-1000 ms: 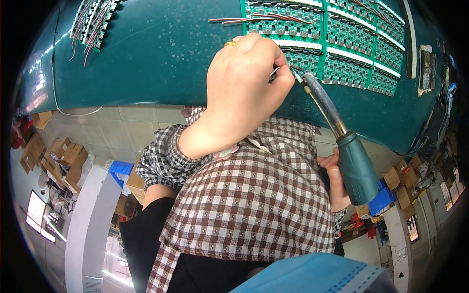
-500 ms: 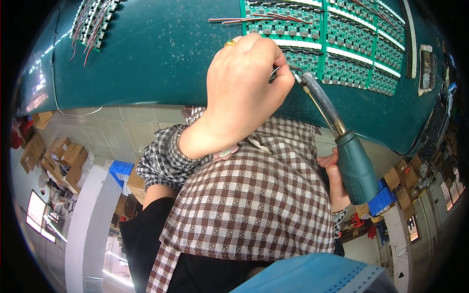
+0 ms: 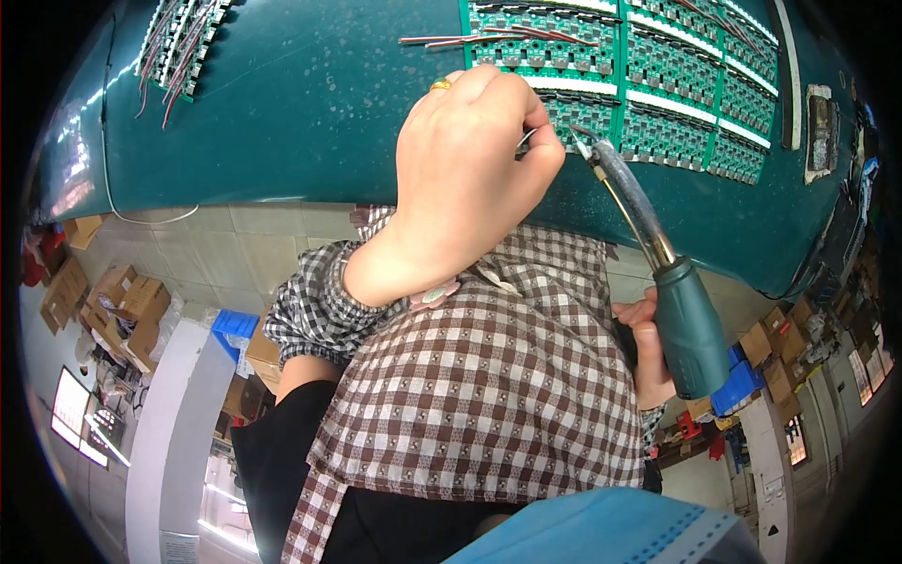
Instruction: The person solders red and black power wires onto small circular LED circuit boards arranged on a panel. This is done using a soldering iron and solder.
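Note:
My left hand, with a gold ring on it, is closed in a pinch on a thin wire at the near edge of the green circuit boards. My right hand is wrapped round a soldering iron with a dark green handle, its fingers partly hidden behind it. The iron's metal shaft slants up and left, so its tip lies just right of my left fingertips. Across the boards lie several red, black and white wires.
On the green table mat, more boards with wires lie at the far left. A dark bar and a worn metal block are at the right. Cardboard boxes and a blue bin stand beyond the near table edge.
The soldering iron has shifted slightly right, and its tip has drawn a little away from my left fingertips. My left hand has hardly moved and keeps its pinch.

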### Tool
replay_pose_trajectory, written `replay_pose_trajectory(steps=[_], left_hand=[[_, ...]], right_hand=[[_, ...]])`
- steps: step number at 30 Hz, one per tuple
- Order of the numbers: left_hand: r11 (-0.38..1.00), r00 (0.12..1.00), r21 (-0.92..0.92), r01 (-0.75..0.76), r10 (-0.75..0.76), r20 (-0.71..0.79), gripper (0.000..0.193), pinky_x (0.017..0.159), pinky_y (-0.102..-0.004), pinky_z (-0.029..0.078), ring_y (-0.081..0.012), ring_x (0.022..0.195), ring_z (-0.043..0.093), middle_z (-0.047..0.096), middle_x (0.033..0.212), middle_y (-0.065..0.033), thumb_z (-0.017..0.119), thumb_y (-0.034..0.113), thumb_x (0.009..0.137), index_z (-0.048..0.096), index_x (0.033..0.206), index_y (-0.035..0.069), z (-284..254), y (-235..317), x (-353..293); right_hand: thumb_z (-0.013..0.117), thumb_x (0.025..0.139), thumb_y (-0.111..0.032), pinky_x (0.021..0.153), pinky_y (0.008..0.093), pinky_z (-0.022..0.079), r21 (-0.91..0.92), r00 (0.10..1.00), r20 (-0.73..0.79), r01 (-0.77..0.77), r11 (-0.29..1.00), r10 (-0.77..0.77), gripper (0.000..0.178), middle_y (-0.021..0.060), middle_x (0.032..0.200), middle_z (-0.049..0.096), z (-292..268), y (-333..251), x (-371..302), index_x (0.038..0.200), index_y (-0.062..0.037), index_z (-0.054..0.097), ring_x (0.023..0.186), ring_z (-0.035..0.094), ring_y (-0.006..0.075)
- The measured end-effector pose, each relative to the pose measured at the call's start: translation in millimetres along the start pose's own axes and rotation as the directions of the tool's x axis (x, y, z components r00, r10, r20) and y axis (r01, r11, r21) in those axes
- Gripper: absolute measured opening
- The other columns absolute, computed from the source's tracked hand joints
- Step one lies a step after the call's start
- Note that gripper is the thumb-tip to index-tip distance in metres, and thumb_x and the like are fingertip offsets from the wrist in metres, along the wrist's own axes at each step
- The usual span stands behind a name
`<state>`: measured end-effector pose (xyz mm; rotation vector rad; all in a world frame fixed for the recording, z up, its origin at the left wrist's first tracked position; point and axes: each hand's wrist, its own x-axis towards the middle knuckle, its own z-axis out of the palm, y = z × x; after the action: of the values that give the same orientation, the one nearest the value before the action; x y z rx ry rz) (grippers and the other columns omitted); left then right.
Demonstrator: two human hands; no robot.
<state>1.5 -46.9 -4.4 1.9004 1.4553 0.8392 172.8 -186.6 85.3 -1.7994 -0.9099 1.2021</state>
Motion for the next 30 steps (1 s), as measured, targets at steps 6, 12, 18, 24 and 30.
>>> replay_pose_trajectory(steps=[6,12,18,24,30], left_hand=[[1.0,1.0,0.011,0.013,-0.013,0.014,0.013,0.055,-0.0303,0.039,-0.0157,0.058,0.049,0.049,0.063,-0.0007,0.069,0.004,0.066,0.058,0.072,0.008,-1,0,1],[0.999,0.999,0.01,0.03,-0.03,0.034,0.013,0.056,-0.0319,0.041,-0.0199,0.059,0.051,0.052,0.065,-0.0031,0.068,0.003,0.066,0.057,0.071,0.007,2,8,4],[0.997,0.986,-0.008,0.077,-0.075,0.15,0.014,0.058,-0.0334,0.043,-0.0211,0.06,0.052,0.052,0.066,-0.0049,0.069,0.001,0.069,0.057,0.073,0.006,-27,-1,5],[0.952,0.991,0.282,-0.119,0.098,0.088,0.048,0.084,-0.0394,0.043,-0.0291,0.095,0.056,0.059,0.104,-0.0116,0.081,0.011,0.064,0.059,0.106,0.004,-33,-2,-13],[0.838,0.864,0.341,-0.426,0.264,0.429,0.083,0.109,-0.0596,0.018,-0.034,0.138,0.027,0.04,0.145,-0.0065,0.079,0.033,0.067,0.042,0.139,0.014,-24,-19,14]], right_hand=[[0.062,0.088,-0.018,0.067,0.0431,0.056,-0.001,0.996,-0.075,0.042,0.999,-0.042,0.04,0.0134,0.079,0.055,-6,13,1,0.109,0.0135,0.049,0.07,0.057,0.0215],[0.059,0.088,-0.023,0.068,0.0396,0.055,0.246,0.959,-0.279,0.123,0.962,-0.051,0.039,0.0093,0.076,0.052,-31,23,26,0.11,0.0078,0.049,0.069,0.055,0.0198],[0.053,0.095,-0.029,0.064,0.035,0.052,0.205,0.794,-0.603,0.248,0.947,-0.077,0.033,0.005,0.074,0.052,-63,25,44,0.108,0.0022,0.053,0.067,0.054,0.0171],[0.058,0.092,-0.024,0.065,0.037,0.058,-0.241,0.306,-0.833,0.55,0.8,-0.461,0.033,0.0123,0.078,0.062,-120,18,81,0.104,0.0068,0.057,0.071,0.064,0.0222],[0.067,0.083,-0.007,0.054,0.0366,0.058,-0.216,0.278,-0.877,0.5,0.839,-0.392,0.022,0.0157,0.082,0.065,-140,26,132,0.095,0.0109,0.063,0.066,0.066,0.0267]])
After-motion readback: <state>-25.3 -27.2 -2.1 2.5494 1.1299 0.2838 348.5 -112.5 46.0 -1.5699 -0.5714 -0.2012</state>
